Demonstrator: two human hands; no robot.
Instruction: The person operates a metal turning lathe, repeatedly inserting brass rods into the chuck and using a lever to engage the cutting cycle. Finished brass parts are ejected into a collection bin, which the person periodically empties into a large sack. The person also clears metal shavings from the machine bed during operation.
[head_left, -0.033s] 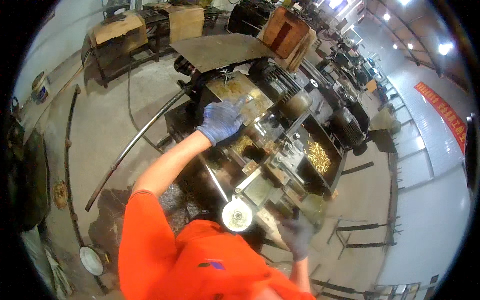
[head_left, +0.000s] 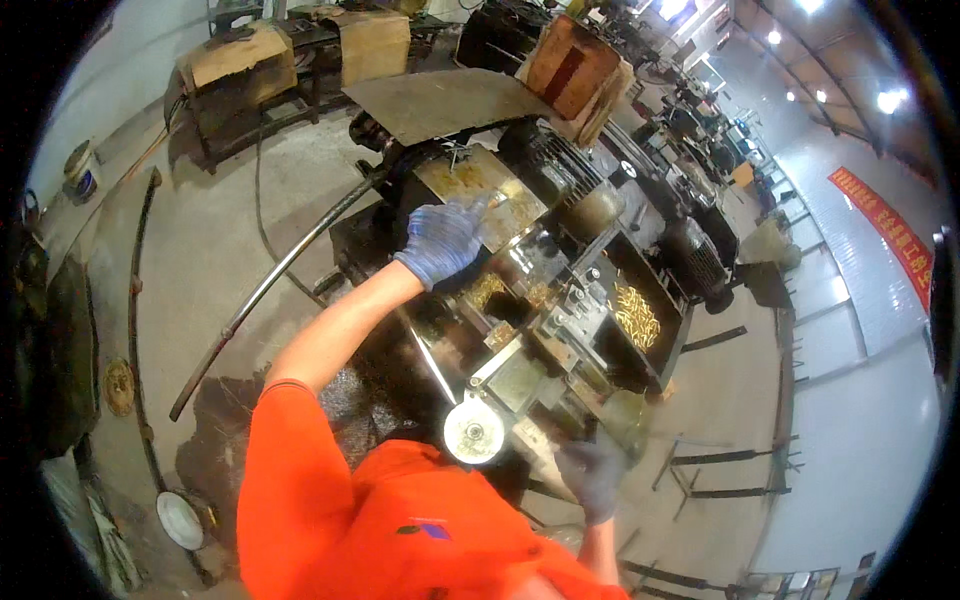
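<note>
Metal plate (head_left: 450, 182) on the machine (head_left: 520, 382) lies just ahead of your left hand (head_left: 440, 245), its long axis slanting from upper left to lower right. Your left fingers reach over its near edge, partly extended; whether they pinch anything, I cannot tell. Your right hand (head_left: 592, 475), well apart, hides its grip. Brass-coloured pieces (head_left: 637, 318) lie right of your left hand.

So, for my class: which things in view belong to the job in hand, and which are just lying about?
Seemingly part of the job:
metalworking machine, with the gloved left hand over it and gloved right hand at its near end
pale round disc
brass-coloured pieces

Seemingly just around:
bucket
cardboard sheet
red wall banner
</note>
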